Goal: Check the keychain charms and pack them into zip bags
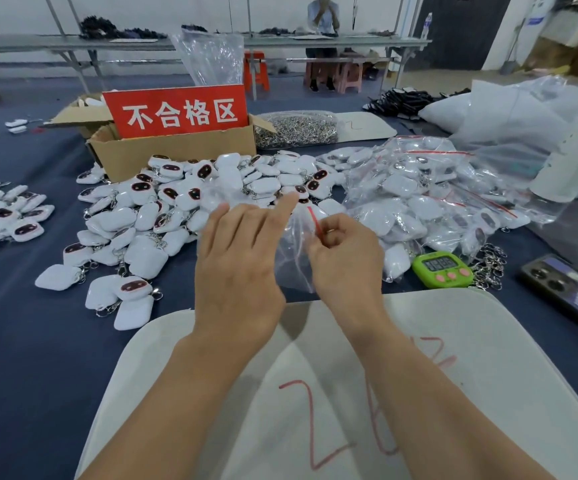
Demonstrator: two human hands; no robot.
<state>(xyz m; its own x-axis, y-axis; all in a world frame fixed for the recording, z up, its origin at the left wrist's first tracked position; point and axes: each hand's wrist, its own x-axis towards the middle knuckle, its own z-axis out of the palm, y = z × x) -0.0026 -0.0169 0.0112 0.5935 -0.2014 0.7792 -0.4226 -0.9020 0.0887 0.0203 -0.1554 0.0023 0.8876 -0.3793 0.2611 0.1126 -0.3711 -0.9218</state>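
Above the far edge of the white tray (454,341), a clear zip bag (292,258) hangs between the two hands, its long axis running from far to near. The red-striped mouth sits at the far, upper end and the closed bottom points down toward the tray. The bag lies just right of the left hand (242,265) and just left of the right hand (346,258). The right hand pinches the red seal strip between thumb and curled fingers. The left hand is wide open, its fingers straight and spread and the index finger pointing away over the bag; whether it touches the plastic cannot be told. Just beyond the hands, loose keychain charms (163,209) are heaped on the blue cloth in front of a cardboard box (176,154). Filled bags (419,188) are piled to the right, near a green timer (443,270).
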